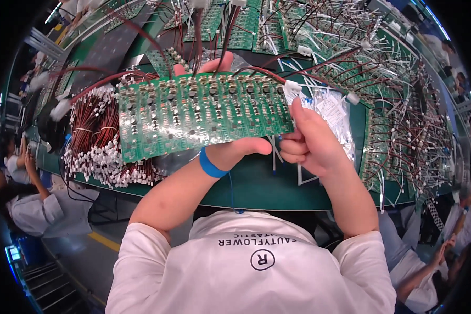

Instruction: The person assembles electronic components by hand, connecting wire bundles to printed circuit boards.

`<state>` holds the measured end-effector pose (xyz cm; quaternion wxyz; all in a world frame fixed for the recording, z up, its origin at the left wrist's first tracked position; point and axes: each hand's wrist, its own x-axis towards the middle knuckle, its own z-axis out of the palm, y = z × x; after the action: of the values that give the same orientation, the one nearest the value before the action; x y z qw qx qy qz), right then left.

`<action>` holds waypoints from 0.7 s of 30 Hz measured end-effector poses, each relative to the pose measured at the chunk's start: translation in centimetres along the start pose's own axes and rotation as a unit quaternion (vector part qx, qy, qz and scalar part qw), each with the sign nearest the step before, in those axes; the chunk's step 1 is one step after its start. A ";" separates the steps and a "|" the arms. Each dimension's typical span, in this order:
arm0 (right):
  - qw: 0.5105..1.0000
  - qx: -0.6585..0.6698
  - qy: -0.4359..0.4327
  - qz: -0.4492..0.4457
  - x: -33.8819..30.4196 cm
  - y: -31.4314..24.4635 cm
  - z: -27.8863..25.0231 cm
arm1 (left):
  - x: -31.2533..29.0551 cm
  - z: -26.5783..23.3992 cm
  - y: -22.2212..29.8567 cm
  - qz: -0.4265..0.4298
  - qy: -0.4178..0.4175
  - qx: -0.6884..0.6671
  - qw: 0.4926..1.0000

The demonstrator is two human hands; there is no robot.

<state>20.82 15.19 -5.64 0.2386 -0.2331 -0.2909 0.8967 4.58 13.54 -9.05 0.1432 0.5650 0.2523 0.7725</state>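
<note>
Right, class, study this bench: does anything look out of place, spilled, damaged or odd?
No obvious spill or damage shows on the circuit board in the left hand. The untidiest spot is the right side, where wires crisscross over other boards, whereas the wire bundles at left are banded together.

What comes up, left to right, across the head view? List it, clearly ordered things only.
Co-worker in white → red-and-black cable bundles → held green circuit board → right hand → wired boards piled at right.
</note>
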 end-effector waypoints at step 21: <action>0.791 -0.542 0.193 -0.209 -2.2 -6.8 -3.7 | 3.1 -1.0 2.6 -0.584 -0.061 -0.674 0.449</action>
<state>26.55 20.34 -3.39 0.3058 -0.4259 -0.7184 0.4572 2.77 12.73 -5.40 0.9113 0.0571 -0.0862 0.3985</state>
